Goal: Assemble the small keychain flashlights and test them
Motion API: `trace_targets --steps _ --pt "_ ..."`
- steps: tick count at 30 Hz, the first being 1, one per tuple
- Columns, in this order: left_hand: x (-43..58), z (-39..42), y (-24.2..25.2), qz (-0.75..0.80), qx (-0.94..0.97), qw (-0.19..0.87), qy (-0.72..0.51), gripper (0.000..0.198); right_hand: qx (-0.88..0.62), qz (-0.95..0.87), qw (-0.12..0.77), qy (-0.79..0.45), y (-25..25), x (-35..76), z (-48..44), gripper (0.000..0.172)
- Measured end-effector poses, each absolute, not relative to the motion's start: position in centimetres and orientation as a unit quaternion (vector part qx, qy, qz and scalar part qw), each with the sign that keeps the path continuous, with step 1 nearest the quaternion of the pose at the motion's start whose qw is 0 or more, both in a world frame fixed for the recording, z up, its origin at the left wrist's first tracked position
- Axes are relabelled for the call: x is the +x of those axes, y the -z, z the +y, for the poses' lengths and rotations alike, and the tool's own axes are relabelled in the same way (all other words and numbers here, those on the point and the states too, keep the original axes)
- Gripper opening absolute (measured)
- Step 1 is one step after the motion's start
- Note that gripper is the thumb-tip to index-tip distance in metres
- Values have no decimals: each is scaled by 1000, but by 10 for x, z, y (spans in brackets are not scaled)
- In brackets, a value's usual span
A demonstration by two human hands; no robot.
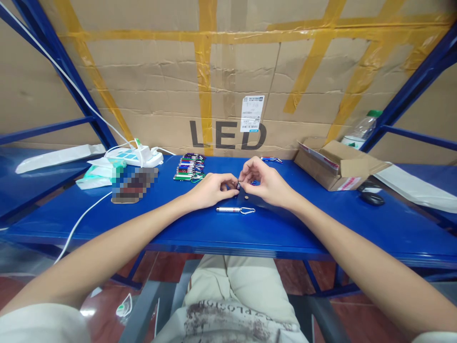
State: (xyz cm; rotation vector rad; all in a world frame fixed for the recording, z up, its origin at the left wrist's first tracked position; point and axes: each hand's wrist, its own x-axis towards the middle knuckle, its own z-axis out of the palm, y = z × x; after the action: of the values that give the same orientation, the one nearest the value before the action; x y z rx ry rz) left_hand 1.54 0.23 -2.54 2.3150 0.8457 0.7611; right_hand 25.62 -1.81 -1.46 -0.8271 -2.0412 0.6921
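Note:
My left hand (212, 189) is closed in a pinch at the middle of the blue table, its thumb and forefinger on a small dark cylindrical piece (238, 185). From the other side my right hand (260, 180) meets it, thumb and fingertips pinched together at the same piece. What exactly sits between the right fingertips is too small to make out. Just below the hands lies a small round copper-coloured disc (246, 197). Nearer to me rests a silver keychain flashlight (228, 209) with its carabiner clip pointing right.
Several coloured keychain flashlights (189, 167) lie stacked behind my left hand, and a blue one (272, 160) at the back. An open cardboard box (330, 164) and a black mouse (372, 198) stand right. A white power strip (134, 155) is left. Cardboard (160, 95) walls the back.

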Motion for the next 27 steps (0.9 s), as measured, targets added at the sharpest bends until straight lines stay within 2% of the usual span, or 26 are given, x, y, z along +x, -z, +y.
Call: trace_targets --steps 10,27 --pt "17 1 26 313 859 289 -284 22 -307 -762 437 -367 18 250 -13 35" --pt "16 3 27 310 857 292 -288 23 -302 -779 424 -350 20 255 -11 38"
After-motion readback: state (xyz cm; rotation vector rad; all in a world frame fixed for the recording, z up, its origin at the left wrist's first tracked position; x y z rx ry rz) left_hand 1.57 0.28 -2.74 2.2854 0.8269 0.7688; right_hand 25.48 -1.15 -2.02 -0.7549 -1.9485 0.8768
